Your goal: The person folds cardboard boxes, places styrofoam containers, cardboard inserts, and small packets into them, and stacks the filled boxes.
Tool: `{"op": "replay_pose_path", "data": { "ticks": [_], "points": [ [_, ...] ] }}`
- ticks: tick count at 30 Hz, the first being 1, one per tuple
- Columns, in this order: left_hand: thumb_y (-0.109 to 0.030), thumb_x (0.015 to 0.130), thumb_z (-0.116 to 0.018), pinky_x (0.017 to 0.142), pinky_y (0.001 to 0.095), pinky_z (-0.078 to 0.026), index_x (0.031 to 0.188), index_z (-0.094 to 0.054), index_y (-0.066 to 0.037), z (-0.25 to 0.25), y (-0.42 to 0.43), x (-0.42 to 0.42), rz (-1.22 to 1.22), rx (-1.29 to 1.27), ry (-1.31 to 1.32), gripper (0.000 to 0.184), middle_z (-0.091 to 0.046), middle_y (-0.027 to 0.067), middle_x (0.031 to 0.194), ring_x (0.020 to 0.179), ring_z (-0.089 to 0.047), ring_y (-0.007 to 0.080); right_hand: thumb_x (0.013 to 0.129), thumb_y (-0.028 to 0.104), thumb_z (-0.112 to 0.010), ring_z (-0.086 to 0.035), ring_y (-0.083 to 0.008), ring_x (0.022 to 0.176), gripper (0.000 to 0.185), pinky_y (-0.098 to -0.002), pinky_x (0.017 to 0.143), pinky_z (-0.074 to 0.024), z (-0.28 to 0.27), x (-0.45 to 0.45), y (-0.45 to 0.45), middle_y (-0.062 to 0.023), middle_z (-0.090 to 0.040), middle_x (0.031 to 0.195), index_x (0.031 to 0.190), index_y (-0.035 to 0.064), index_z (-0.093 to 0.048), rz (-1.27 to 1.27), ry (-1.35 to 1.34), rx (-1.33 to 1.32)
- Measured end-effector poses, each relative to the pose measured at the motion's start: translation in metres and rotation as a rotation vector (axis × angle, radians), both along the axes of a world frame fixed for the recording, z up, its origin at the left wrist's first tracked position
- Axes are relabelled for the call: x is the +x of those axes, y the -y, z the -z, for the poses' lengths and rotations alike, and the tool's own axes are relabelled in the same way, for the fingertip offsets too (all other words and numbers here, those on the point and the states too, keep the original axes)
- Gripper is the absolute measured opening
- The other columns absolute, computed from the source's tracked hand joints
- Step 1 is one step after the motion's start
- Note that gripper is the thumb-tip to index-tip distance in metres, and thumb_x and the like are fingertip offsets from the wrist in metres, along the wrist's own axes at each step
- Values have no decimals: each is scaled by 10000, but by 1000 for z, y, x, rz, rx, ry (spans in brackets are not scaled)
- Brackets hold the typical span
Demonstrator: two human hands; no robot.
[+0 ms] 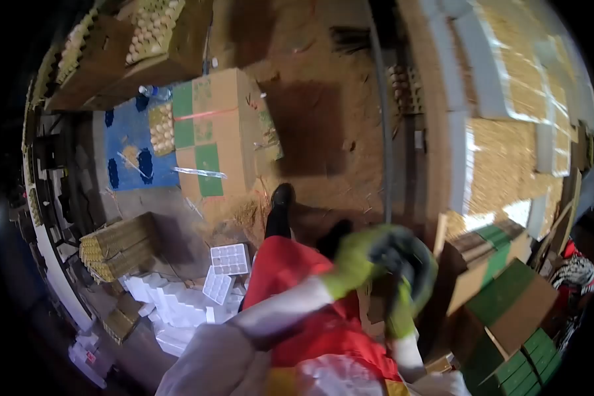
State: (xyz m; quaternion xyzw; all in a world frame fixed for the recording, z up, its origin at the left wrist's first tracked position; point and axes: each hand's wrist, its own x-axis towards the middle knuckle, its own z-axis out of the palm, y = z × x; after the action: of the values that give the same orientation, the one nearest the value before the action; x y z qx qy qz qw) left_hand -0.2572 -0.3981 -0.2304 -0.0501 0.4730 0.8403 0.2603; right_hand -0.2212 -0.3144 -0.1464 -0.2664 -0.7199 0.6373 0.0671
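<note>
My left hand point(375, 254), in a yellow-green glove with a dark coated palm, reaches across from the left. It meets my right hand point(410, 297), gloved the same way, just right of my red-clad legs point(317, 310). Both hands overlap or touch, with the left one bent over the right. Motion smears their fingers, so whether anything lies between them is hidden. Nearest on the right is a brown and green cardboard box point(485, 264).
A taped box point(218, 132) stands ahead beside an egg tray point(162, 129) on a blue mat point(122, 142). White foam trays point(230, 259) and stacked brown trays point(119, 247) lie left. Straw-filled foam boxes point(501, 158) line the right. Egg-topped boxes point(171, 63) stand far left.
</note>
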Motion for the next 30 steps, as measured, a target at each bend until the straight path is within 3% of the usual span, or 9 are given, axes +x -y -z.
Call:
{"op": "replay_pose_path", "data": {
  "ticks": [3, 5, 7, 13, 18, 23, 27, 29, 30],
  "points": [
    [-128, 845, -680, 828, 369, -528, 1182, -634, -84, 151, 107, 22, -166, -927, -73, 343, -673, 132, 1074, 952, -661, 275, 811, 27, -736, -609, -231, 1037, 609, -325, 913, -495, 225, -27, 24, -158, -582, 1194, 1358, 3, -470, -204, 164, 6],
    [-169, 842, -680, 814, 391, -529, 1163, -637, -103, 234, 154, 57, -45, -1084, -57, 330, -668, 137, 1056, 952, -652, 315, 790, 122, -776, -586, -300, 1102, 719, -379, 946, -484, 357, -51, 38, -199, -547, 1264, 1406, 16, -423, -383, 330, 129],
    [-231, 857, -654, 819, 411, -527, 1125, -644, -119, 280, 174, 79, 123, -1129, 11, 291, -663, 140, 1072, 959, -640, 343, 749, 261, -818, -521, -373, 1197, 833, -458, 980, -457, 462, -85, 41, -231, -487, 1345, 1430, 33, -395, -701, 367, 658],
    [-288, 848, -703, 834, 431, -524, 1224, -612, -58, 328, 162, 48, 310, -788, 416, 450, -636, 174, 1173, 977, -641, 348, 697, 465, -815, -443, -426, 1278, 972, -559, 1029, -399, 675, -235, 42, -222, -396, 1440, 1477, 125, -347, -944, 493, 1047],
    [-223, 833, -721, 857, 400, -512, 1264, -588, -40, 308, 190, -5, 365, -734, 128, 487, -635, 178, 1164, 1036, -627, 352, 693, 535, -789, -273, -481, 1381, 1040, -628, 1032, -343, 717, -264, 117, -220, -263, 1541, 1523, 220, -248, -789, 618, 1197],
    [-166, 807, -758, 919, 373, -487, 1385, -438, -34, 322, 208, -4, 408, -867, 58, 674, -592, 234, 1207, 1061, -620, 304, 859, 347, -650, -396, -483, 1247, 487, -603, 1007, -361, 806, -80, 161, -184, -428, 1400, 1336, 299, -562, -1137, 122, 1072],
    [-104, 816, -699, 825, 329, -516, 1239, -599, -35, 320, 191, 5, 338, -954, 133, 440, -641, 131, 1112, 945, -648, 232, 847, 197, -595, -528, -272, 978, 503, -396, 831, -486, 738, -77, 146, -105, -560, 1146, 1336, 135, -498, -593, 434, 504],
    [-187, 840, -717, 839, 368, -517, 1191, -634, -55, 331, 186, 27, 276, -922, 116, 384, -674, 134, 1075, 957, -656, 282, 852, 176, -587, -547, -301, 878, 284, -428, 762, -466, 664, -71, 135, -129, -564, 984, 1120, 102, -529, -410, 434, 309],
    [-94, 891, -661, 883, 279, -507, 1176, -649, -17, 344, 182, 41, 133, -654, 303, 296, -690, 78, 1088, 994, -642, 147, 855, 165, -582, -556, -316, 828, 181, -443, 727, -455, 616, -64, 128, -141, -566, 903, 1013, 86, -544, -375, 395, 216]
  ]
}}
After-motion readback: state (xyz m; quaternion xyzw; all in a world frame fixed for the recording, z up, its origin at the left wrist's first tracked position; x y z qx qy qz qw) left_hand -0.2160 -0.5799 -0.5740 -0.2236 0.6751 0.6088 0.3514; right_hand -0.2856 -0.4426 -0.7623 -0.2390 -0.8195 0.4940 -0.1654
